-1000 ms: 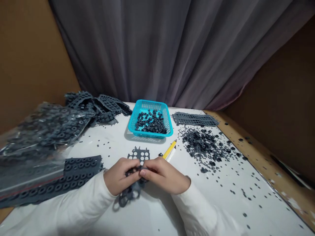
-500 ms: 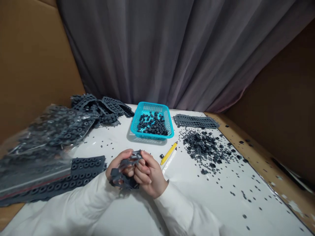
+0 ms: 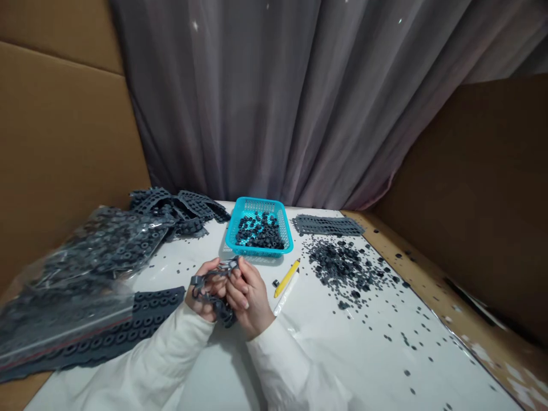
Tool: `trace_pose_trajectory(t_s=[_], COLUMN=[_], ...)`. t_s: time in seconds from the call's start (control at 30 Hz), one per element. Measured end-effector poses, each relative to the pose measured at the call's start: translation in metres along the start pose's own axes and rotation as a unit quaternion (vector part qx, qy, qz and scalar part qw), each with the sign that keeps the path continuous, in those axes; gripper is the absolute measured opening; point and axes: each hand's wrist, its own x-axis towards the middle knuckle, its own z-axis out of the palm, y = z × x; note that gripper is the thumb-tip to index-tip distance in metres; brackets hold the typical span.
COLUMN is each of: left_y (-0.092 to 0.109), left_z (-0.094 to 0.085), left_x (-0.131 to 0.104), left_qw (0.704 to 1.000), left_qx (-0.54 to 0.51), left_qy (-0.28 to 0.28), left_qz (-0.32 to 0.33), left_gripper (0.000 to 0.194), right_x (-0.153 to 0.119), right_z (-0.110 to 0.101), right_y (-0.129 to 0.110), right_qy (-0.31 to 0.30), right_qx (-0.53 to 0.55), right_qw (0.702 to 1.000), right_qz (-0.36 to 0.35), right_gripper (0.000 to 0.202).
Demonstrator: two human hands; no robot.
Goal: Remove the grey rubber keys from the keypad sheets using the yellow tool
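Between both hands is a dark grey rubber sheet strip (image 3: pixel 222 311) with holes in it, bent and curled. My left hand (image 3: pixel 205 305) is closed around its left side, with a loop of the strip lying over the fingers. My right hand (image 3: pixel 250 294) pinches the far edge with thumb and curled fingers. Just beyond the hands stands a turquoise basket (image 3: pixel 289 249) with many small black rubber rings (image 3: pixel 265 233) inside. Right of my right hand lie a yellow pen-like tool (image 3: pixel 286 278) and one loose black ring (image 3: pixel 275 283).
A clear plastic bag (image 3: pixel 98 251) of ringed rubber sheets lies left, partly over a flat sheet (image 3: pixel 158 299). More sheets (image 3: pixel 184 208) are heaped behind. A perforated sheet (image 3: pixel 329 225) and a scattered pile of black scraps (image 3: pixel 342 265) lie right. Cardboard walls (image 3: pixel 64 142) and a grey curtain (image 3: pixel 240 103) enclose the table.
The strip hangs in a different curl, with a loop now raised over my left fingers. Both hands stay together on it. The whole view has shifted slightly.
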Motion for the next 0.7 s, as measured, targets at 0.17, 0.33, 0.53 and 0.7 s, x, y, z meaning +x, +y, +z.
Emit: trace_pose_trajectory(t_s=[0.17,0.33,0.53,0.7], left_y=[-0.003,-0.004,-0.016,-0.018], left_z=[0.003,0.005,0.008,0.004], left_x=[-0.002,0.001,0.001,-0.002], left_qw=[0.996,0.974,0.983,0.982], left_qx=[0.037,0.188,0.161,0.184], left_qy=[-0.073,-0.115,-0.089,-0.029], left_qz=[-0.029,0.048,-0.002,0.021], left_gripper=[0.033,0.028,0.024,0.023], right_x=[-0.014,-0.025,-0.014,-0.002], right_z=[-0.055,-0.100,-0.100,-0.104], right_y=[-0.053,-0.083,-0.068,-0.076], right_qy=[-0.062,0.040,0.027,0.009], right_qx=[-0.449,-0.798,-0.859,-0.860], right_qw=[0.891,0.595,0.509,0.510], right_qz=[-0.014,-0.083,-0.036,-0.021], right_gripper=[0.037,0.023,0.020,0.029])
